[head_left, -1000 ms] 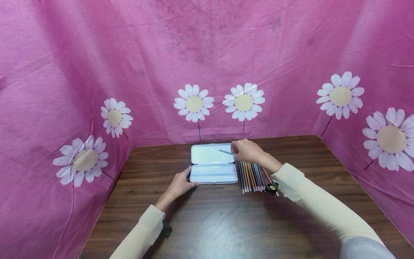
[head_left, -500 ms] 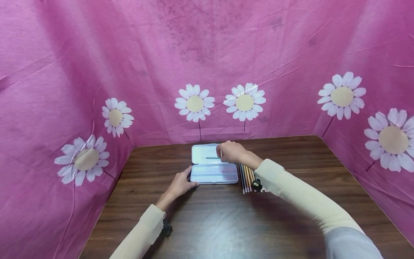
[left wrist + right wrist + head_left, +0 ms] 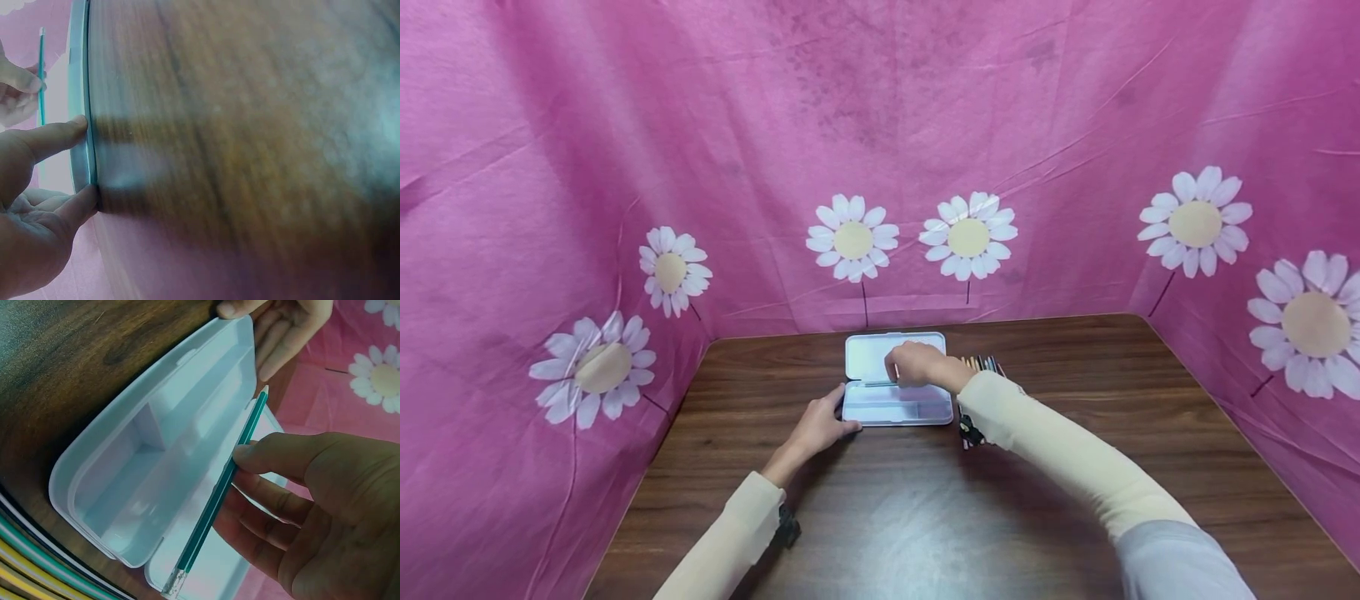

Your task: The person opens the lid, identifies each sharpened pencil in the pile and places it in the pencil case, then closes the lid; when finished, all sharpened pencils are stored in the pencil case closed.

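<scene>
A white pencil case (image 3: 898,424) lies open on the table, its lid (image 3: 865,354) folded back behind the divided tray. My left hand (image 3: 815,427) holds the tray's left end, thumb at the front corner and fingers along the side. Over the hinge side of the tray, my right hand (image 3: 916,364) pinches a green pencil (image 3: 206,519) between thumb and fingers. The pencil lies lengthwise to the case, sharpened tip toward the left hand and silver ferrule toward the right. No pencils show in the visible tray compartments (image 3: 119,481).
A row of several pencils (image 3: 976,363) lies right of the case, partly hidden under the right forearm. Yellow, green and dark ones show in the right wrist view. The brown wooden table (image 3: 880,517) meets a pink flowered cloth (image 3: 760,250) at its back edge.
My right hand has moved left and toward me, from the lid's right edge to over the tray, carrying the green pencil. The left hand has stayed on the case.
</scene>
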The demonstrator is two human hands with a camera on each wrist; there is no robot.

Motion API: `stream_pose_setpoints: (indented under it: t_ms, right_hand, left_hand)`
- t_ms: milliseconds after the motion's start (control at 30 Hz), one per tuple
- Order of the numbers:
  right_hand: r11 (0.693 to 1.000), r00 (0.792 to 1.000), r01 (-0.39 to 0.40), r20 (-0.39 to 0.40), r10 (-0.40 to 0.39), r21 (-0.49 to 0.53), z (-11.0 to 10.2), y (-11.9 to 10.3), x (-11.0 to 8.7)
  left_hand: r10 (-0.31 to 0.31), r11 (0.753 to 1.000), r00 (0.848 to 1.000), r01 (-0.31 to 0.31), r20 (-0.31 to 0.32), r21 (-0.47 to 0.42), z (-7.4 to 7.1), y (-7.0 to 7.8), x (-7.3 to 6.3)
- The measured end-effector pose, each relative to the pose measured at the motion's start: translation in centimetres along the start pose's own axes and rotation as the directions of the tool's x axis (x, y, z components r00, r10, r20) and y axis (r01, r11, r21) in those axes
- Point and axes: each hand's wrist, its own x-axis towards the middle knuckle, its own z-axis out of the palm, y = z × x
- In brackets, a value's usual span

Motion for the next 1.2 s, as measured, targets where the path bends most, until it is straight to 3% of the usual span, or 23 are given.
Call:
stream_pose_setpoints:
  t_ms: [667,767,867,967,1100,1200]
  right_hand:
    - [1.0,0.999,-0.011,0.046,0.011,0.008,3.1,0.0,1.3]
    - [1.0,0.999,0.009,0.036,-0.01,0.02,3.3,0.0,1.3]
    - [0.999,0.999,0.032,0.027,-0.033,0.03,3.5,0.0,1.4]
    - [0.999,0.999,0.034,0.034,-0.035,0.025,3.6,0.0,1.4]
    - [1.0,0.998,0.015,0.061,-0.016,0.021,3.7,0.0,1.5]
    - [1.0,0.997,0.01,0.071,-0.012,0.025,3.8,0.1,1.4]
  left_hand:
    - [-0.023,1.0,0.999,0.023,0.023,-0.009,-0.1,-0.1,0.2]
    - [-0.005,1.0,1.0,0.006,0.015,-0.025,-0.3,-0.1,0.2]
    - [0.052,0.999,0.999,-0.052,0.0,0.001,0.3,-1.3,0.7]
    - [0.062,0.998,0.998,-0.062,-0.005,0.01,0.4,-1.5,0.8]
    - [0.001,1.0,1.0,-0.001,0.015,-0.019,-0.1,-0.3,0.3]
    - [-0.02,1.0,1.0,0.021,0.024,-0.012,0.0,-0.2,0.2]
